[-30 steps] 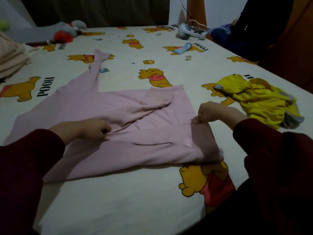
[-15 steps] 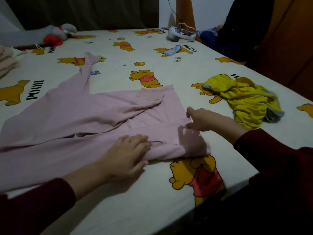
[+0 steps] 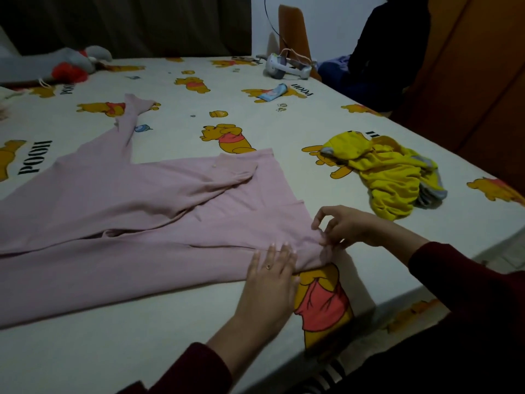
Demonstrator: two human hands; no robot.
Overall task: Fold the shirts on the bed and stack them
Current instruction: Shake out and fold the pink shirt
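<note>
A pink long-sleeved shirt [image 3: 147, 211] lies spread across the bed [image 3: 142, 336], one sleeve folded over its body and the other stretching toward the far left. My left hand [image 3: 270, 280] lies flat with straight fingers on the shirt's near right corner. Just to its right, my right hand [image 3: 343, 226] pinches the shirt's right edge between thumb and fingertips. A crumpled yellow shirt [image 3: 389, 174] sits on the bed further right, apart from both hands.
The bed sheet carries cartoon bear prints. A grey and red soft toy [image 3: 71, 64] lies at the far left. A white device [image 3: 287, 68] and a small tube [image 3: 272, 92] sit at the far edge. The bed's right edge runs close to my right arm.
My left hand slid rightward along the shirt's near edge and flattened on its corner. My right hand dropped closer to that corner and now pinches the fabric edge. The view shifted left.
</note>
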